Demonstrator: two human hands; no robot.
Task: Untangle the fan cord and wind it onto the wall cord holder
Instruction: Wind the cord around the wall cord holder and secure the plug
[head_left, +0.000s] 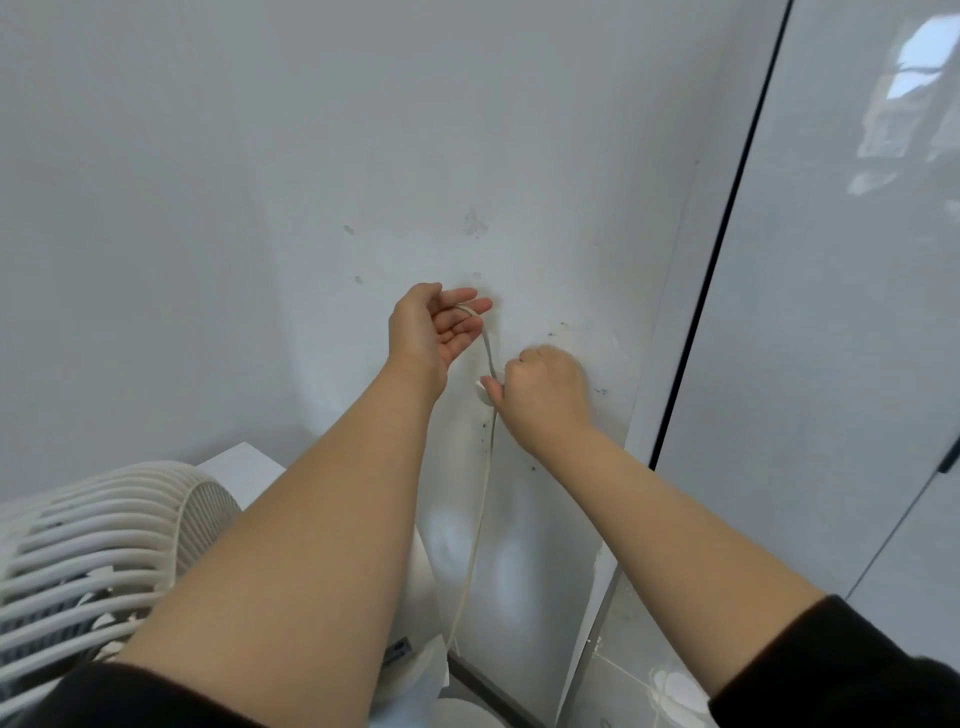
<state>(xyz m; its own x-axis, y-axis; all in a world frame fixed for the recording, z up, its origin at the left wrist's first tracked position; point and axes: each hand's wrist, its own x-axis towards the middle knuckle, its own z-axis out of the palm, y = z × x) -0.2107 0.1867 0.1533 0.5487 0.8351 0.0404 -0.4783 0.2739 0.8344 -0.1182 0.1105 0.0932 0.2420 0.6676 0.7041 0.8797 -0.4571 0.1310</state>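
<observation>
A thin white fan cord (480, 519) runs up the wall from the floor beside the white fan (98, 545) at the lower left. My left hand (434, 327) is raised, palm toward me, with the cord looped over its nearly straight fingers. From there the cord drops to my right hand (545, 395), which is curled into a fist with the thumb pressing the cord against a small white wall cord holder (482, 392). Most of the holder is hidden behind my right thumb and fist.
The white wall (311, 182) is scuffed around my hands. A glossy white cabinet door (831, 312) with a dark edge stands to the right. The fan's base (415, 670) and the tiled floor (639, 670) lie below.
</observation>
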